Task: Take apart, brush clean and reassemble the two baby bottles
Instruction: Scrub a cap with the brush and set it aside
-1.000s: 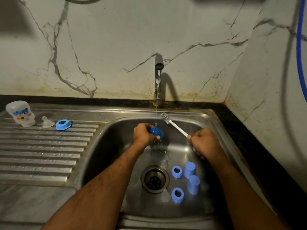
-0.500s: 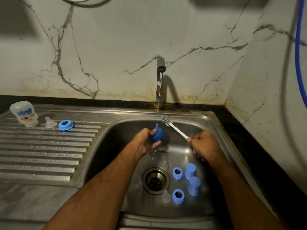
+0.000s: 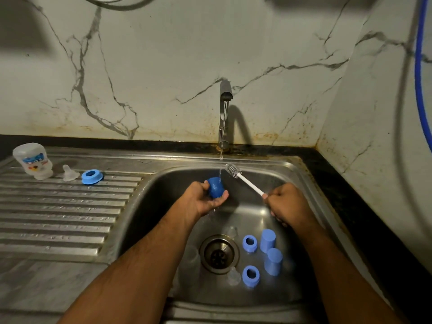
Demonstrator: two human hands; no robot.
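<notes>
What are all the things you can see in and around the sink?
bottle: 1, clear with a picture, upside down on the drainboard, far left
teat: 1, clear, drainboard, right of the bottle
ring: 1, blue, drainboard, right of that teat
rings in the sink: 2, blue, right of the drain
caps: 2, blue, right of those rings
teats in the sink: 2, clear, by the drain
tap: 1, metal, running
sink: 1, steel
hose: 1, blue, right wall
cap in hand: 1, blue, under the water
brush: 1, white handle, grey bristles
left hand: holds the cap
right hand: grips the brush
</notes>
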